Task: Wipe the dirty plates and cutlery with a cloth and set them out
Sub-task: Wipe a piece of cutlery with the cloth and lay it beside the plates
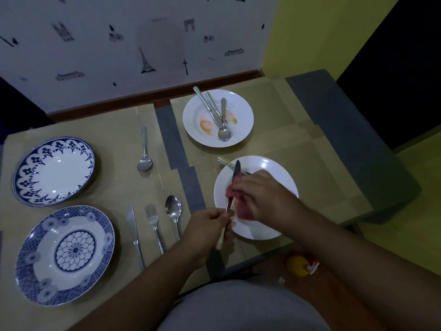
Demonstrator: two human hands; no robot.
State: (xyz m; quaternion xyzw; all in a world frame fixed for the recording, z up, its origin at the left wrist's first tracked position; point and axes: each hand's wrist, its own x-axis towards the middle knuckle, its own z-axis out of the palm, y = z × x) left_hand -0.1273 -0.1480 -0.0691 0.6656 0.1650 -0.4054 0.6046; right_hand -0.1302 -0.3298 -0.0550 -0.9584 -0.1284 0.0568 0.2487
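Observation:
My left hand (207, 229) grips the pale handle of a knife (236, 173) whose blade points up and away over a white plate (281, 173). My right hand (265, 195) pinches a red cloth (232, 193) around the blade's middle. Another piece of cutlery (225, 161) lies on that plate's far rim. Farther back, a stained white plate (243, 115) holds several pieces of cutlery (220, 115). On the left sit two blue-patterned plates (28, 163) (35, 247), with a knife (133, 230), fork (154, 225) and two spoons (174, 209) (144, 154) laid out.
Tan placemats (114, 187) cover the table, which stands against a patterned wall. A grey seat (358, 144) runs along the right side. A yellow and red object (301, 265) lies on the floor below the table's near edge.

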